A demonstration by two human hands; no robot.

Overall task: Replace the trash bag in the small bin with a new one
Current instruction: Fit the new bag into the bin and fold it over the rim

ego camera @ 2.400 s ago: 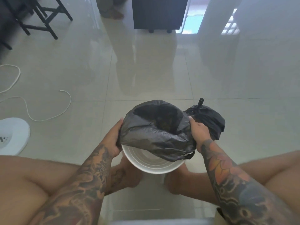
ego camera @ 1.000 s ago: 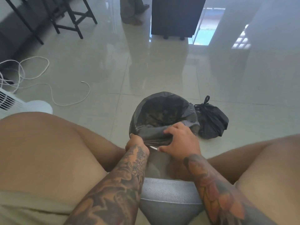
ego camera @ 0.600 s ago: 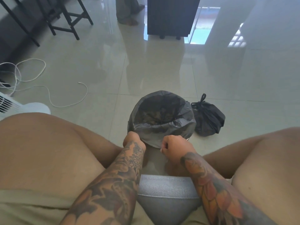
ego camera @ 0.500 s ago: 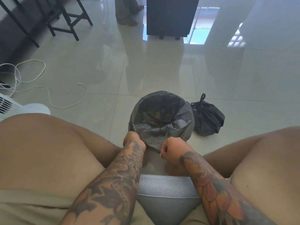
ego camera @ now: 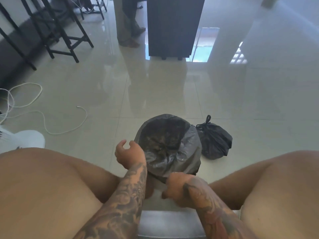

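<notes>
Left hand (ego camera: 128, 153) now lifted off liner edge, fingers loosely curled apart, holding nothing, at 9 o'clock of small bin (ego camera: 168, 147); half second ago it gripped rim. Right hand (ego camera: 177, 188) at 6 o'clock, curled, whether it pinches new trash bag (ego camera: 188, 150) unclear. One lined bin between knees. One tied old bag (ego camera: 214, 140) touching bin at 3 o'clock. One white cord (ego camera: 51, 121) well apart, 9 o'clock.

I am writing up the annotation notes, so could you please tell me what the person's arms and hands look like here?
Both forearms are bare, with no sleeves, and both are heavily tattooed. The left forearm carries dense dark grey and black patterning up to the wrist. The right forearm has coloured work in orange and red with dark outlines. The left hand and right hand wear no gloves; no rings or watch are visible.
</notes>
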